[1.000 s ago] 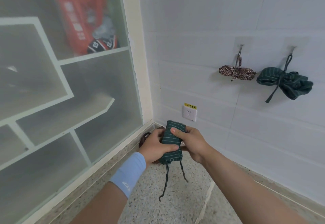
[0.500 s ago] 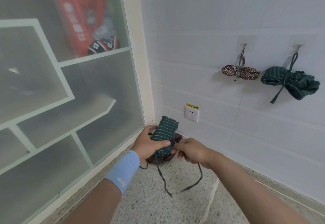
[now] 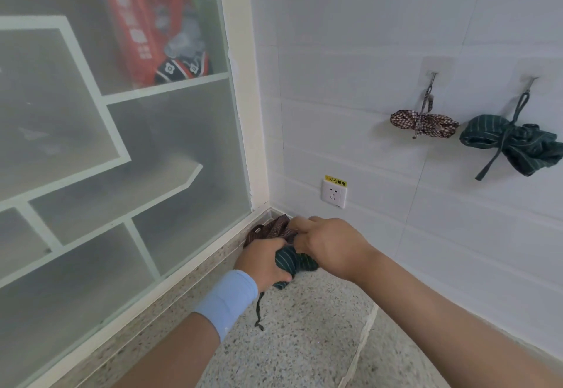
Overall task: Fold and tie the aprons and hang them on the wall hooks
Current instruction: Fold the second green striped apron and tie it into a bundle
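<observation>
The person's left grip [image 3: 262,261], above a pale blue wristband [image 3: 225,299], is curled round the near end of a rolled green striped apron [image 3: 294,261], with the thumb across the cloth. The right grip [image 3: 329,247] is closed over the roll's far end. Its fingertips are hidden, so it cannot be told whether it pinches cloth or a tie. The roll is held low over the speckled surface [image 3: 304,342], near the corner. One dark tie [image 3: 259,311] dangles from under the left grip.

The step in hand looks like tying the roll. To do it well, the left grip should probably clamp the folds so they do not spring open. The right would then draw the tie round the middle and knot it snugly, leaving a loop long enough for a hook. The loose tie needs gathering in, or the roll may sag as the green bundle [image 3: 515,144] on the right hook [image 3: 531,80] does.

Just behind the hands a brown striped apron [image 3: 269,229] lies crumpled in the corner, seemingly not yet folded. The left hook [image 3: 432,75] carries a checked bundle [image 3: 423,124]. Both hooks in view are taken, so a free one would have to be out of frame.

Beside the corner stands a cabinet [image 3: 240,113] fronted with frosted glass. Its upper compartment holds a red bag [image 3: 143,19] with a dark, flower-patterned item [image 3: 179,68] at its foot, both blurred. What the lower compartments hold cannot be read through the frosting.
</observation>
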